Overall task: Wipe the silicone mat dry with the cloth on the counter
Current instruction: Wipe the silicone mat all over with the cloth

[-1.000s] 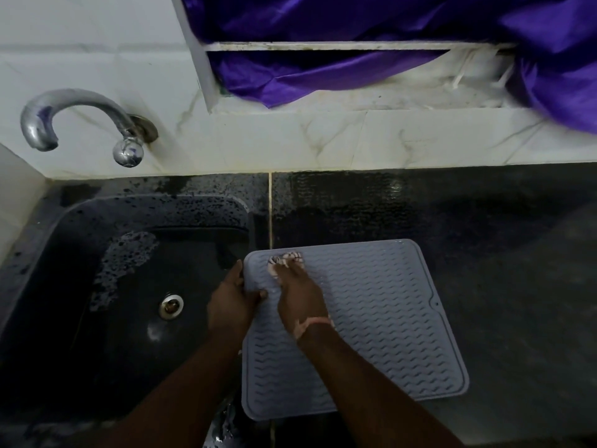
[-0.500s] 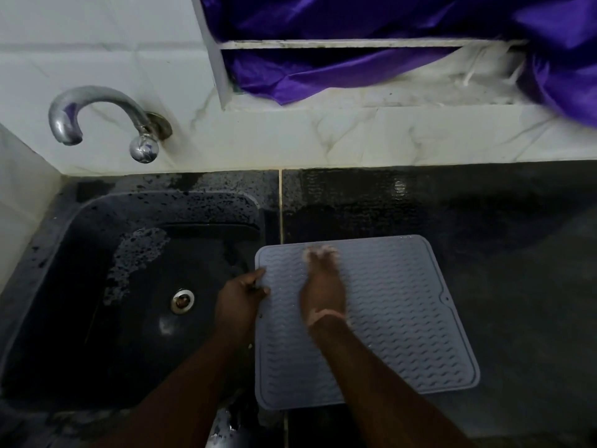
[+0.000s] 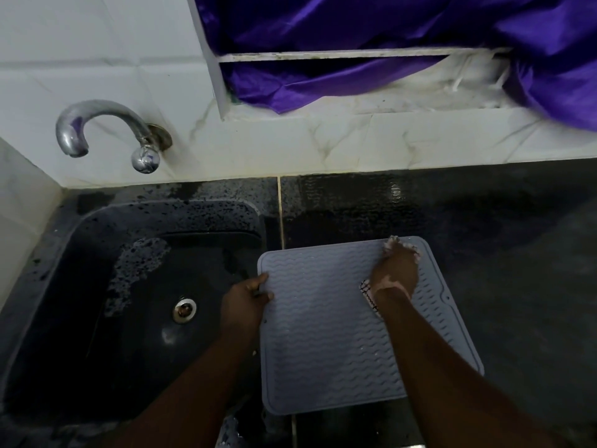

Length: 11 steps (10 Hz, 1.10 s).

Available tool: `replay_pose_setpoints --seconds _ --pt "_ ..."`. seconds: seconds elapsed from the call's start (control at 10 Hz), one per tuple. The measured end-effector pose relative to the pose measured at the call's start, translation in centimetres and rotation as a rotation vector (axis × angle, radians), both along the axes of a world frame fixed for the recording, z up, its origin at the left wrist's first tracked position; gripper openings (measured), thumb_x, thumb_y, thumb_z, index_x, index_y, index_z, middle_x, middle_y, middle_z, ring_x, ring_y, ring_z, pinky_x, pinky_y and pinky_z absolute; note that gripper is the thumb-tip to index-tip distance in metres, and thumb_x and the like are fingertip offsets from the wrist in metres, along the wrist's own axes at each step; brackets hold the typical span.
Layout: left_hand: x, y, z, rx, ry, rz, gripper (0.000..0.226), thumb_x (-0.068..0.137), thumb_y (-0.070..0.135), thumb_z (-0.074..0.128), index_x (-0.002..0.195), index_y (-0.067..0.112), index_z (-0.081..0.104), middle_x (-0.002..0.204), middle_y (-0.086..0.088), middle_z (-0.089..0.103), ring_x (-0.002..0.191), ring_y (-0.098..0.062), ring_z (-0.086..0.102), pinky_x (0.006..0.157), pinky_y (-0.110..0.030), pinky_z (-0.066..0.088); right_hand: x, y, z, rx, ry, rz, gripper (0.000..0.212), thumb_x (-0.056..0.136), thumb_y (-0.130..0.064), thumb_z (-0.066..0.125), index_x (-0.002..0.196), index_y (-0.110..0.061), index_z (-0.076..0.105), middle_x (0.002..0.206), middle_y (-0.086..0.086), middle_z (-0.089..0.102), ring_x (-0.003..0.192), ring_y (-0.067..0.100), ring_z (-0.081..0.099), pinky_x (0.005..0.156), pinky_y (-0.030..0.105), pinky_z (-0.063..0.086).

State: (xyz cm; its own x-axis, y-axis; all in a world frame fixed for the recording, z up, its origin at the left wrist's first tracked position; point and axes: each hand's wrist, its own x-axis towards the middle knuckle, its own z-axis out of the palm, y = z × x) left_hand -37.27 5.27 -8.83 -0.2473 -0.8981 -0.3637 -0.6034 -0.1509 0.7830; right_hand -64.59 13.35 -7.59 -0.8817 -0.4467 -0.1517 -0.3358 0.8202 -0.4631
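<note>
A grey silicone mat [image 3: 323, 334] with a wavy ribbed surface lies flat on the dark counter, just right of the sink. My left hand [image 3: 244, 302] pinches the mat's left edge near the far corner. My right hand [image 3: 395, 270] presses a small light patterned cloth [image 3: 368, 294] down on the mat near its far right corner. Most of the cloth is hidden under the hand; bits show beyond the fingertips and by the wrist.
A dark wet sink [image 3: 135, 302] with a metal drain [image 3: 184, 310] sits to the left, under a chrome tap [image 3: 103, 124]. Dark counter [image 3: 500, 253] stretches right of the mat. White tiled wall and a purple curtain [image 3: 355, 43] stand behind.
My right hand has slid the cloth across the mat's far edge from the left corner to the right corner. My left hand keeps its hold on the left edge.
</note>
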Motion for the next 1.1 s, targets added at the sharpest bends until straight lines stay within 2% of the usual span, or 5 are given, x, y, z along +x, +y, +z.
replay_pose_setpoints --seconds 0.3,0.4,0.5,0.7,1.1 --pt "0.1 0.1 0.2 -0.007 -0.011 0.012 0.049 0.088 0.006 0.071 0.131 0.027 0.065 0.122 -0.005 0.071 0.099 -0.015 0.068 0.085 -0.027 0.055 16.3 -5.7 1.5 -0.14 -0.222 0.583 0.035 0.103 -0.017 0.044 0.133 -0.013 0.06 0.137 0.007 0.058 0.13 0.019 0.051 0.114 0.027 0.033" --pt "0.2 0.1 0.3 0.004 0.014 0.006 0.049 0.086 0.012 0.076 0.133 0.022 0.064 0.131 -0.003 0.066 0.111 -0.012 0.062 0.082 -0.016 0.048 11.0 -3.1 3.8 -0.345 -0.283 0.335 0.024 0.103 -0.021 0.052 0.095 -0.021 0.074 0.097 -0.007 0.07 0.09 -0.004 0.065 0.074 -0.004 0.04" --pt "0.2 0.2 0.4 0.018 0.041 0.0 0.05 0.088 0.012 0.075 0.135 0.021 0.062 0.136 -0.002 0.062 0.113 -0.007 0.057 0.078 -0.006 0.041 2.8 1.2 3.8 -0.239 -0.184 0.032 0.022 0.101 -0.025 0.053 0.098 -0.018 0.074 0.094 -0.007 0.075 0.086 0.009 0.07 0.066 0.006 0.049" --pt "0.1 0.2 0.4 0.002 0.022 -0.01 0.05 0.089 0.012 0.074 0.136 0.018 0.061 0.137 -0.003 0.062 0.121 -0.016 0.059 0.09 -0.018 0.043 0.5 2.3 0.5 -0.055 -0.063 -0.059 0.048 0.102 -0.009 0.034 0.149 -0.01 0.042 0.155 0.018 0.038 0.146 0.032 0.033 0.121 0.04 0.025" --pt "0.2 0.0 0.8 -0.007 -0.034 -0.053 0.048 0.089 0.019 0.074 0.135 0.021 0.062 0.138 -0.004 0.062 0.119 -0.02 0.06 0.091 -0.023 0.044 12.4 -0.5 1.4 -0.182 -0.293 0.454 0.038 0.096 -0.01 0.05 0.13 -0.019 0.064 0.134 0.006 0.061 0.125 0.025 0.056 0.106 0.036 0.046"
